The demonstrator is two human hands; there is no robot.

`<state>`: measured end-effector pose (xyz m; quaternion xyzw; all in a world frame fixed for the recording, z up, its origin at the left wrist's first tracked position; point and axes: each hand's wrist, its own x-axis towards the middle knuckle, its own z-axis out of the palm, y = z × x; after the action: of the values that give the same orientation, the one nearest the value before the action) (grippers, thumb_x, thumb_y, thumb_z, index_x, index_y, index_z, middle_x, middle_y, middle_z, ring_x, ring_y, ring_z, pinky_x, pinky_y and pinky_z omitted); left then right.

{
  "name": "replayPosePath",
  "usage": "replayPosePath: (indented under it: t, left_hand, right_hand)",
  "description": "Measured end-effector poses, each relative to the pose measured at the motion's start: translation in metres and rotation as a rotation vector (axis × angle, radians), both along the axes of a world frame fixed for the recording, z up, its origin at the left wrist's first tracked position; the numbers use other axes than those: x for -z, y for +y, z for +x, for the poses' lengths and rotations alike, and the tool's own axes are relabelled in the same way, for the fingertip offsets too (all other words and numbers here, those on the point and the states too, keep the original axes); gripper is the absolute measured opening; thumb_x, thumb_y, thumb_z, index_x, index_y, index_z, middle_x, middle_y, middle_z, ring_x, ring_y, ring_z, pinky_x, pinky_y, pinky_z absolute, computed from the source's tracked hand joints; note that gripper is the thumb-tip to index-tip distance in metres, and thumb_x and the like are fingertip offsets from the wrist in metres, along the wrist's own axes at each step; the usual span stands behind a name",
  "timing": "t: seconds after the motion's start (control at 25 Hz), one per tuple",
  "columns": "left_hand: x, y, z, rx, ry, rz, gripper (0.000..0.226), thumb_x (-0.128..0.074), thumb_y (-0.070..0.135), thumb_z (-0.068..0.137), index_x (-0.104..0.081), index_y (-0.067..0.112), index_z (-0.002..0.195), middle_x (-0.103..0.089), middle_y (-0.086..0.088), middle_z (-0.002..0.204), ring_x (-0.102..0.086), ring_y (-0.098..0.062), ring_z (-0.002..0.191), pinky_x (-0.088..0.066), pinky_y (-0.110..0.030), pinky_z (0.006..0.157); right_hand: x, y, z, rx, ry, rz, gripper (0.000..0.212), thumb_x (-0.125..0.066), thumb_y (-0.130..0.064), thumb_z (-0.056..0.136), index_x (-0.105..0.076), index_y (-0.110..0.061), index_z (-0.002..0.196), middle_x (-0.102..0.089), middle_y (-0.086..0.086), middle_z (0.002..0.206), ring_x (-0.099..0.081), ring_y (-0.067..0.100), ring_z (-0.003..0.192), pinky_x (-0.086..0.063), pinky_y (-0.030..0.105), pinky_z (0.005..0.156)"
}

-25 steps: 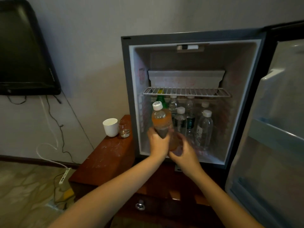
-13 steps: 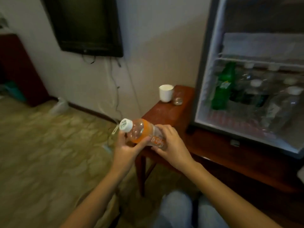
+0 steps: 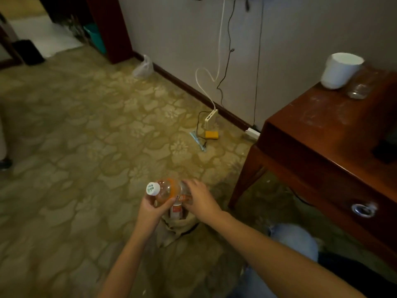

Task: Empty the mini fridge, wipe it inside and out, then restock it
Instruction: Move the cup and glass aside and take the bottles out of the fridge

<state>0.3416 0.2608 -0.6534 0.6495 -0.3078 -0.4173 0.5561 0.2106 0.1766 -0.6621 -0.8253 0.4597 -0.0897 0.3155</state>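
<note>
I hold an orange drink bottle (image 3: pixel 169 190) with a white cap over the carpet, tilted with the cap to the left. My left hand (image 3: pixel 153 208) grips its neck end from below. My right hand (image 3: pixel 198 200) curls over its lower body. Right beneath the bottle sits a beige bag (image 3: pixel 171 231) on the floor, with another bottle or can (image 3: pixel 176 210) standing in its opening. The mini fridge is out of view.
A dark wooden table (image 3: pixel 322 134) stands at the right, bearing a white cup (image 3: pixel 340 69) and a small glass (image 3: pixel 361 89). A power strip (image 3: pixel 211 118), cables and a yellow block (image 3: pixel 211 134) lie by the wall. A plastic bag (image 3: pixel 143 67) sits at the skirting.
The bottle has come out of the fridge and travelled left and down to just above the bag on the floor. My view has swung away from the fridge toward the carpet.
</note>
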Motion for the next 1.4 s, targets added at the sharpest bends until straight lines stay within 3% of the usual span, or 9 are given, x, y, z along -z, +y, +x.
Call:
replayPosePath:
  t: [0.12, 0.2, 0.28, 0.4, 0.56, 0.8, 1.0, 1.2, 1.4]
  left_hand:
    - [0.066, -0.028, 0.035, 0.016, -0.052, 0.194, 0.061, -0.075, -0.006, 0.073, -0.047, 0.006, 0.126, -0.062, -0.003, 0.115, -0.060, -0.013, 0.102, -0.049, -0.017, 0.081]
    - [0.110, -0.027, 0.050, 0.201, -0.272, 0.480, 0.051, -0.072, 0.001, 0.080, -0.051, 0.001, 0.126, -0.058, -0.011, 0.124, -0.055, -0.025, 0.116, -0.045, -0.031, 0.094]
    - [0.135, -0.018, 0.045, 0.329, -0.438, 0.695, 0.034, -0.069, 0.010, 0.085, -0.060, 0.002, 0.117, -0.061, -0.010, 0.119, -0.056, -0.023, 0.111, -0.044, -0.030, 0.091]
    - [0.124, -0.035, 0.018, 0.432, -0.455, 0.686, 0.025, -0.065, 0.017, 0.087, -0.063, 0.007, 0.109, -0.065, -0.008, 0.104, -0.061, -0.022, 0.099, -0.045, -0.026, 0.079]
    - [0.057, -0.091, -0.027, 0.508, -0.568, 0.447, 0.030, -0.067, 0.018, 0.081, -0.063, 0.013, 0.111, -0.068, -0.002, 0.097, -0.065, -0.019, 0.093, -0.053, -0.038, 0.086]
    - [-0.122, -0.125, -0.154, 0.561, -1.019, -0.297, 0.029, -0.062, 0.021, 0.081, -0.063, 0.021, 0.109, -0.064, 0.003, 0.103, -0.058, -0.014, 0.100, -0.050, -0.034, 0.085]
    - [-0.213, -0.112, -0.276, 0.579, -1.348, -0.668, 0.020, -0.058, 0.026, 0.082, -0.062, 0.021, 0.102, -0.061, 0.001, 0.099, -0.057, -0.022, 0.099, -0.045, -0.036, 0.078]
    - [-0.264, -0.104, -0.413, 0.790, -1.524, -0.792, 0.023, -0.052, 0.024, 0.086, -0.060, 0.015, 0.106, -0.058, -0.005, 0.106, -0.054, -0.027, 0.105, -0.044, -0.037, 0.077]
    - [-0.270, -0.141, -0.505, 1.063, -1.179, -0.627, 0.043, -0.062, 0.032, 0.086, -0.054, 0.012, 0.124, -0.053, -0.009, 0.122, -0.051, -0.026, 0.113, -0.048, -0.040, 0.090]
  right_hand:
    - [0.041, -0.022, 0.025, 0.078, -0.023, 0.191, 0.075, -0.069, -0.022, 0.084, -0.027, -0.022, 0.147, -0.035, 0.001, 0.148, -0.032, 0.022, 0.138, -0.033, 0.039, 0.111]
    - [0.084, -0.031, 0.013, 0.087, -0.011, 0.223, 0.070, -0.066, -0.030, 0.084, -0.031, -0.029, 0.144, -0.040, -0.002, 0.144, -0.037, 0.021, 0.136, -0.038, 0.041, 0.109]
    - [0.091, -0.023, -0.010, 0.086, 0.010, 0.262, 0.069, -0.064, -0.029, 0.084, -0.030, -0.031, 0.144, -0.041, -0.004, 0.143, -0.039, 0.019, 0.134, -0.040, 0.040, 0.108]
    - [0.041, -0.015, -0.040, 0.146, 0.032, 0.247, 0.065, -0.061, -0.018, 0.090, -0.030, -0.021, 0.147, -0.037, 0.000, 0.145, -0.037, 0.019, 0.135, -0.033, 0.033, 0.112]
    - [-0.015, -0.024, -0.076, 0.157, -0.054, 0.168, 0.056, -0.060, -0.016, 0.091, -0.038, -0.018, 0.143, -0.043, -0.001, 0.141, -0.039, 0.015, 0.132, -0.033, 0.029, 0.110]
    - [-0.128, -0.019, -0.168, 0.290, -0.305, -0.244, 0.030, -0.063, -0.013, 0.087, -0.061, -0.016, 0.118, -0.060, -0.003, 0.111, -0.058, 0.006, 0.103, -0.048, 0.029, 0.094]
    - [-0.222, 0.019, -0.304, 0.492, -0.102, -0.633, 0.026, -0.064, -0.017, 0.086, -0.062, -0.016, 0.111, -0.061, -0.002, 0.106, -0.054, 0.012, 0.104, -0.041, 0.023, 0.092]
    - [-0.260, 0.057, -0.427, 0.747, 0.265, -0.726, 0.026, -0.057, -0.019, 0.090, -0.059, -0.014, 0.115, -0.056, 0.002, 0.113, -0.046, 0.019, 0.111, -0.038, 0.027, 0.091]
    - [-0.253, 0.074, -0.474, 0.899, 0.320, -0.685, 0.023, -0.053, -0.018, 0.091, -0.058, -0.013, 0.112, -0.055, 0.004, 0.112, -0.045, 0.021, 0.109, -0.038, 0.029, 0.091]
